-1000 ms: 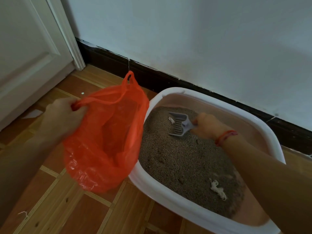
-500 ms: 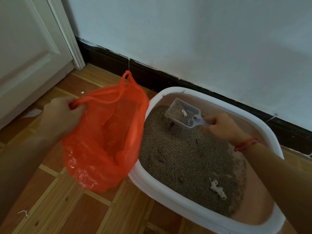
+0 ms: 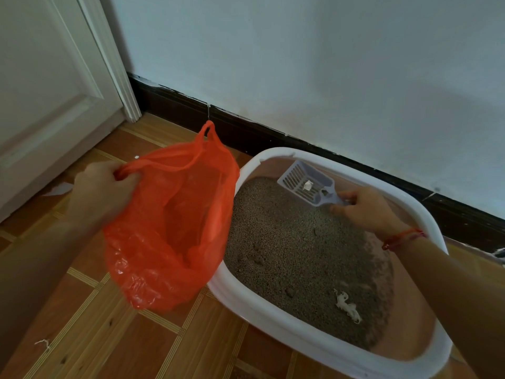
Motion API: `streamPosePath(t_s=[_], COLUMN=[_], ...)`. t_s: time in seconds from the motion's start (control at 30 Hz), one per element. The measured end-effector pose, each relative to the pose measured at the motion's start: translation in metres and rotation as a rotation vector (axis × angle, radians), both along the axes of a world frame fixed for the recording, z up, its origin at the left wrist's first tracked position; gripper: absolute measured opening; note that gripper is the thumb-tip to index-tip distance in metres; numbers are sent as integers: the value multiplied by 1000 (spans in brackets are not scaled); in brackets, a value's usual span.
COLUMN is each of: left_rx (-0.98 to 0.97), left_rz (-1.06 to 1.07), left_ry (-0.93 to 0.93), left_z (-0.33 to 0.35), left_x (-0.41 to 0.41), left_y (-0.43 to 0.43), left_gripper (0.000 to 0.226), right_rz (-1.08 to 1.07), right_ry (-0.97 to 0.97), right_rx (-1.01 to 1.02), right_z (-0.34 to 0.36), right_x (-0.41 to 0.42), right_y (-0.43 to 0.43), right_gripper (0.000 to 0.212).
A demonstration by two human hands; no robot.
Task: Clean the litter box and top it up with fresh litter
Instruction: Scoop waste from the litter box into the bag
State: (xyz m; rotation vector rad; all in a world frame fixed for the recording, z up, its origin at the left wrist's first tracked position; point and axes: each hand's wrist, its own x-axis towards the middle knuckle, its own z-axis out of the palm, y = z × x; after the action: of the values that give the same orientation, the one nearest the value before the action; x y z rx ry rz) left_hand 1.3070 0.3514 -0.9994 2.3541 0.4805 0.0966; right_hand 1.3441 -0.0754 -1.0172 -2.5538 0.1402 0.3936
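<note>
litter box (image 3: 273, 321) sits on the wooden floor (image 3: 82, 310) against the wall's dark skirting (image 3: 246, 129), its grey litter (image 3: 287, 250) heaped toward the far left and thin at the near right. the right hand (image 3: 366, 212) pinches the handle of the slotted scoop (image 3: 293, 176), lifted clear over the far corner, probably so loose grains fall through while a small white clump (image 3: 308, 185) stays caught. the left hand (image 3: 103, 192) clenches one handle of the orange bag (image 3: 169, 228), holding its mouth open just beside the box rim, likely to keep the tip short. a white tuft (image 3: 347, 306) lies on the near litter, not yet scooped.
</note>
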Motion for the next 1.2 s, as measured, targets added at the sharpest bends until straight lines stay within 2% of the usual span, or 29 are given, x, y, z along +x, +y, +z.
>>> streamPosePath(t_s=[0.1, 0.47, 0.87, 0.97, 1.1, 1.2], left_rx=[-13, -6, -1, -24, -64, -85], left_rz=[4, 0, 26, 22, 22, 23], left_ry=[16, 36, 32, 47, 71, 74], left_z=[1, 0, -1, -1, 0, 2], left_x=[-1, -3, -1, -1, -1, -1], left_y=[0, -4, -1, -2, -2, -3], left_gripper=[28, 25, 30, 28, 30, 27], right_rz=[41, -19, 32, 42, 69, 197], right_ry=[20, 33, 27, -5, -9, 10], right_rx=[1, 59, 14, 93, 333, 358], right_z=[-2, -6, 1, 17, 47, 67], right_x=[-3, -4, -9, -10, -14, -17], right_y=[0, 0, 9, 20, 45, 64], right_gripper=[23, 26, 25, 24, 20, 19])
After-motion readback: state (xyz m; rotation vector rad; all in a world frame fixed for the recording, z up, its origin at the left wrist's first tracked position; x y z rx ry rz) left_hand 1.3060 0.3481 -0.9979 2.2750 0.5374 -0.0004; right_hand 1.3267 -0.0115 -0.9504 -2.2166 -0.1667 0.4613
